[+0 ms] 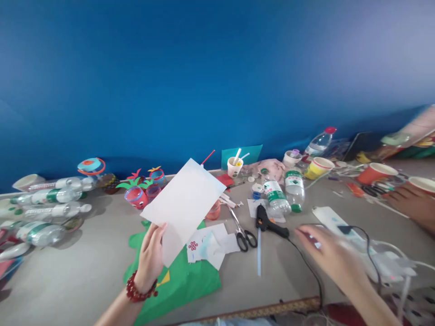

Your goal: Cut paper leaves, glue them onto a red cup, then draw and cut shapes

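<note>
My left hand (150, 257), with a red bead bracelet at the wrist, is closed on the lower edge of a white sheet of paper (185, 203) and holds it tilted above a green paper cut-out (183, 283). My right hand (328, 253) is smeared by motion; it hovers over the table just right of the black glue gun (269, 222) and its cable. Whether its fingers hold anything is unclear. Black-handled scissors (244, 233) lie between my hands, beside white paper scraps (212, 244).
Several plastic bottles (47, 208) lie at the left, and two more bottles (283, 192) lie behind the glue gun. Decorated red and blue cups (141, 192), paper cups (375, 172) and a white power strip (335, 219) crowd the table. Another person's hand (413, 203) rests at far right.
</note>
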